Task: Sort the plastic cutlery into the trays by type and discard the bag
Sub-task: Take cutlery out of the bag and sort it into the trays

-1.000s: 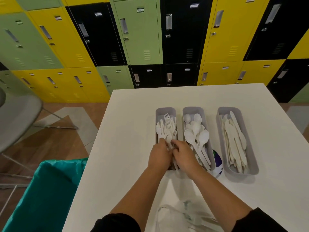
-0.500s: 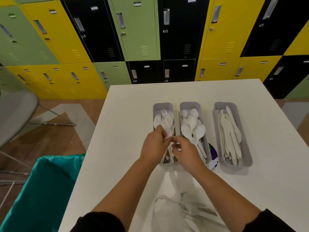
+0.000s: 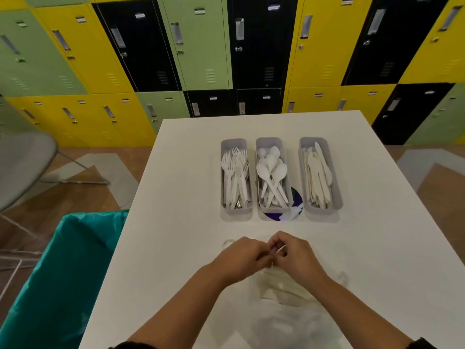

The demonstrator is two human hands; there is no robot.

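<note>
Cutlery is largely sorted: forks (image 3: 235, 176) fill the left tray (image 3: 236, 210), spoons (image 3: 271, 177) the middle tray (image 3: 274, 209), knives (image 3: 317, 178) the right tray (image 3: 323, 209), all three standing side by side on the white table (image 3: 176, 197). A purple-and-white disc (image 3: 281, 215) shows under the near end of the middle tray. The clear bag (image 3: 289, 311) lies on the table near the person, below both hands, and pale pieces appear to remain inside it; their type cannot be told. Remaining, by judgement: empty the bag, sort those pieces, then drop the bag, probably into the green-lined bin (image 3: 63, 273) beside the table's left edge.

Left hand (image 3: 241, 256) and right hand (image 3: 295, 255) meet at the bag's upper edge, fingers closed in a pinch on the film.

Change from a second ago: both hands have withdrawn from the left tray to the bag, and the forks now lie fully uncovered
</note>
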